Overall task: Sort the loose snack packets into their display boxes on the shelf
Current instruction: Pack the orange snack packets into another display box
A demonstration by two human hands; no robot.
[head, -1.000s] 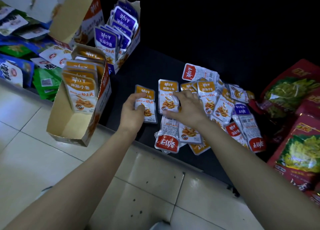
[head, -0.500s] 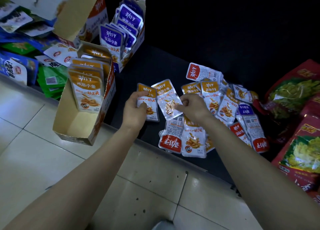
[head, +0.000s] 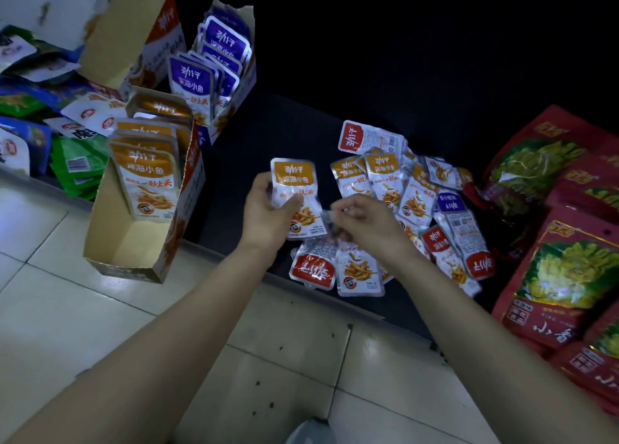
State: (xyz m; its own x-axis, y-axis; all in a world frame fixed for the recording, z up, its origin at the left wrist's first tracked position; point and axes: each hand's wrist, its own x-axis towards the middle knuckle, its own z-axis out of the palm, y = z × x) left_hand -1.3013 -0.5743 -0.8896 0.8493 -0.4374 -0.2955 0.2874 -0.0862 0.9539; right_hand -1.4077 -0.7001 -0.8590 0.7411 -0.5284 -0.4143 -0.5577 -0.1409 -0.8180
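**Gathering orange packets before they go into the box**

Dark shelf [head: 274, 132] runs across the head view above a pale tiled floor [head: 100, 326], and the sorting happens at its front edge. Left hand [head: 268, 212] is closed around orange fish-snack packets [head: 294, 189], held upright and lifted off the shelf. Right hand [head: 365, 219] sits just beside it with fingertips pinched; whether they grip the packet's edge or a clear wrapper is too blurred to tell. Loose pile [head: 412, 206] of orange, red and purple packets lies on the shelf under and to the right of that hand.

Orange display box [head: 134, 242] stands at the left, overhanging the shelf edge, packets upright in its rear half and the front empty. Purple display box [head: 221, 75] stands behind it, nearly full.

Square the held packets face-forward, printed tops up, so they match the row already in the box. Slide them into the empty front section rather than dropping them, and steady the box, since its overhang probably makes it easy to tip
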